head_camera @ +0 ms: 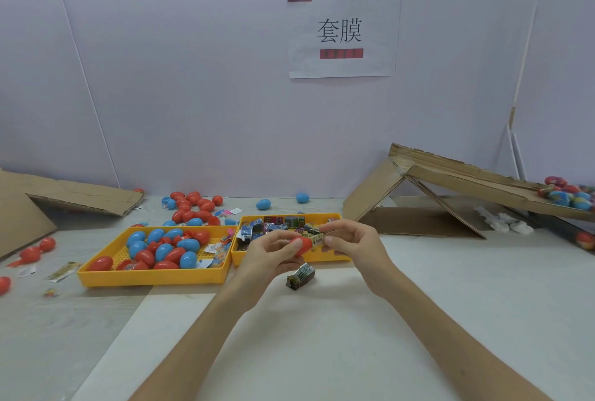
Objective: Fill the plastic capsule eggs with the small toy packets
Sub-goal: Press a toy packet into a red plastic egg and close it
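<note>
Table front: bare pale table [322, 336], both forearms reaching in over it.
Loose packet: one crumpled spare packet [301, 275] lies on the table just under the hands, outside the trays.
Left hand: the left hand [272, 254] is curled round a red egg shell [301, 246], gripping it from the side with the open end turned toward the other hand.
Right hand: the right hand [352, 239] pinches a folded toy packet [317, 238] by thumb and fingertips, its end right at the shell's mouth.
Step in hand: looks like the stuffing move, packet going into the shell.
How to do it well: I'd hold the shell steady, feed the packet in narrow end first, and tuck every corner below the rim so no foil gets caught when the other half closes.
Hard to tell: whether the packet is already partly inside, and whether this is a half shell or a whole egg. The fingers cover the joint.
Packet tray: yellow packet tray [238, 259] right behind the hands, which hide its near part.
Egg tray: yellow egg tray [151, 278] beside it on the left, full of blue and red eggs [164, 251], some seemingly split open.
Further back: stray eggs [193, 204] scattered by the wall.
Far right: a cardboard ramp [450, 175] with patterned eggs [570, 196], cut off at the edge.
Wall: paper sign [343, 33], its red patches blurred.
</note>
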A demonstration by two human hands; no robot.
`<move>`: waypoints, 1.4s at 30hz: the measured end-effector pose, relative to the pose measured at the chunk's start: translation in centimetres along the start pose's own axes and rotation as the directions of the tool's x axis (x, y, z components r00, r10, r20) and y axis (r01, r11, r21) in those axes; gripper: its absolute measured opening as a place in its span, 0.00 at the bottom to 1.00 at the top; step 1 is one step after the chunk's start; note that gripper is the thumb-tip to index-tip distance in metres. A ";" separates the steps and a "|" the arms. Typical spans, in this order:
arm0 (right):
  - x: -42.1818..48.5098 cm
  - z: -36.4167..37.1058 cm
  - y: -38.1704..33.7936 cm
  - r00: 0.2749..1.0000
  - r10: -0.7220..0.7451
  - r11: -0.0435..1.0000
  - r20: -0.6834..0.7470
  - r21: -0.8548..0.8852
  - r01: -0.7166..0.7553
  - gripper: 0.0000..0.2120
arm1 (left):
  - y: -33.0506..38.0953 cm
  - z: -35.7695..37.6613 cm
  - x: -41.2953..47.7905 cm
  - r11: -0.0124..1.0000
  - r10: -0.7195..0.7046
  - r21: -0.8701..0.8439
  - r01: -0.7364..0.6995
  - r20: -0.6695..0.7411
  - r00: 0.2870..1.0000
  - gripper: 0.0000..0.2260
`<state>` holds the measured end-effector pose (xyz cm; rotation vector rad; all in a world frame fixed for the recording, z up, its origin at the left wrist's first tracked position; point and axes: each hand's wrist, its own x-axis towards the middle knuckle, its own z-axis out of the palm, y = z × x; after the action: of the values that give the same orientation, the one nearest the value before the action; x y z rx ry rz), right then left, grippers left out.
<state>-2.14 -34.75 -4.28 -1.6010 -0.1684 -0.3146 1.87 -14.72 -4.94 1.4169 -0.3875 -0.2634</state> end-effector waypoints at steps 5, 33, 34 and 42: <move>0.0 -0.1 -0.1 1.000 -0.008 1.000 -0.011 0.002 0.008 0.08 | 0.0 0.0 0.0 1.000 0.001 0.005 -0.001 0.000 1.000 0.10; -0.4 0.3 -0.1 0.993 -0.121 0.969 0.008 -0.214 0.120 0.08 | 0.1 0.0 -0.1 0.997 -0.033 -0.061 0.040 0.108 0.994 0.13; -0.4 0.4 -0.1 0.988 -0.155 0.953 0.004 -0.262 0.151 0.09 | 0.0 0.0 -0.1 0.998 -0.032 -0.054 0.037 0.100 0.995 0.12; -0.6 0.9 0.0 0.943 -0.328 0.862 0.048 -0.394 0.320 0.07 | 0.0 -0.2 0.1 0.997 -0.035 -0.067 0.041 0.091 0.995 0.14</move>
<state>-2.63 -33.77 -4.47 -1.9727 -0.3811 -0.6613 2.00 -14.57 -4.99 1.3488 -0.4216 -0.3686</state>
